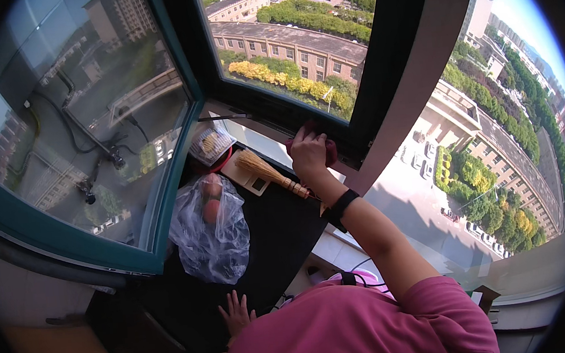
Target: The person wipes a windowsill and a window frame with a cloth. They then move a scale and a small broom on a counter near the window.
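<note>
My right hand point(309, 150) is closed around a dark red cloth point(331, 153), pressing it against the bottom rail of the dark window frame point(284, 107). Part of the cloth is hidden under the fingers. With fingers spread, my left hand point(238, 313) rests on the black tabletop point(278, 247) close to my body. A straw hand broom point(261, 168) lies just left of my right wrist, its bristles over a pale flat device with a small display point(259, 184), perhaps a scale.
An open window sash point(159, 237) with a teal frame juts over the table's left side. Beside it lies a clear plastic bag point(213, 248) with reddish round fruit point(211, 210). A white slatted container point(209, 150) sits on a red-rimmed dish point(225, 162) near the sill.
</note>
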Available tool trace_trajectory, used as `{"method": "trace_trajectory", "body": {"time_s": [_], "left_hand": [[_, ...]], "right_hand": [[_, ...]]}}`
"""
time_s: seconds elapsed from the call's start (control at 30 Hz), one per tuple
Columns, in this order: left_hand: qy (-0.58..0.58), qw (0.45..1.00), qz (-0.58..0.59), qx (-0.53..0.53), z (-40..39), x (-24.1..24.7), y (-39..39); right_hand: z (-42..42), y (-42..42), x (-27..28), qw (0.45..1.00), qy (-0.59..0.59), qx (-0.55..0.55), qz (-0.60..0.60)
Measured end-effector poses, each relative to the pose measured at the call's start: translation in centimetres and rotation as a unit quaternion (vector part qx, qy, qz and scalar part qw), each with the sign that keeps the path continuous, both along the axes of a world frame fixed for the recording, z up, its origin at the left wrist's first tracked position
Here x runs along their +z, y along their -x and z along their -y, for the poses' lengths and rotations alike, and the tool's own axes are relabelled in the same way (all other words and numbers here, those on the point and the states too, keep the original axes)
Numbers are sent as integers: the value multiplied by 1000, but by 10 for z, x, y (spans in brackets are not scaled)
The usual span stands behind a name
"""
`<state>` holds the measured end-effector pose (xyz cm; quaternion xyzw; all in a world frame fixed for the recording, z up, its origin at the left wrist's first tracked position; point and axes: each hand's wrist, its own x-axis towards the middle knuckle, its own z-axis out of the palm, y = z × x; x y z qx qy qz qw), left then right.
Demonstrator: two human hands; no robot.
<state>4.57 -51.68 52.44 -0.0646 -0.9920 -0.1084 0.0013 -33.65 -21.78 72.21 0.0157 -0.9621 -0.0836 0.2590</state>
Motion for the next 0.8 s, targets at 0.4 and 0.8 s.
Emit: {"method": "trace_trajectory", "body": {"time_s": [0.4,0.8], "left_hand": [[2,1000,16,3,-4,9,1],[-1,1000,26,-2,-5,16,7]], "right_hand": [[-54,-81,-24,996,18,88,2],[67,91,-35,985,53,158,41]]}}
